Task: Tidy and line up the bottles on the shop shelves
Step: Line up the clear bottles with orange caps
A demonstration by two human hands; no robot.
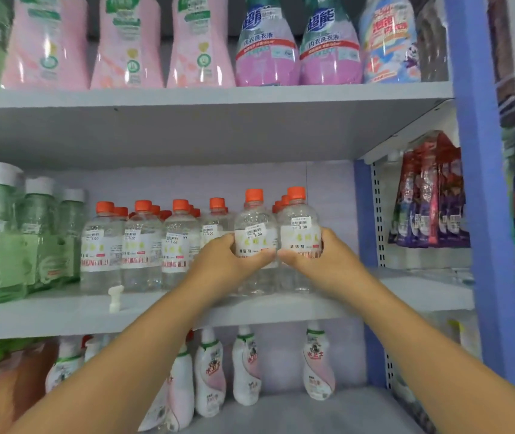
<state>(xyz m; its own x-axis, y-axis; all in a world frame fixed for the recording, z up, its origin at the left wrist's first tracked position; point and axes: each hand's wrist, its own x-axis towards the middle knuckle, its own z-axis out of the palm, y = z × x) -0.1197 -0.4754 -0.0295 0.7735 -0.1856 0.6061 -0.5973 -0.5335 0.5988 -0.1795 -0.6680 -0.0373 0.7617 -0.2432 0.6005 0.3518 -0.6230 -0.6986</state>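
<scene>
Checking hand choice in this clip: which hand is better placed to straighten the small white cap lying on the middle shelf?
Probably the left hand: the white cap lies to its left. The right hand is farther, and both hands hold clear bottles.

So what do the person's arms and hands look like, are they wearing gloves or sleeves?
No gloves and no sleeves show. Both forearms are bare all the way to the bottom edge of the picture. The left hand and right hand are bare too, with no watch, bracelet or ring visible from this angle. The picture is somewhat blurred, so fine marks cannot be told.
</scene>
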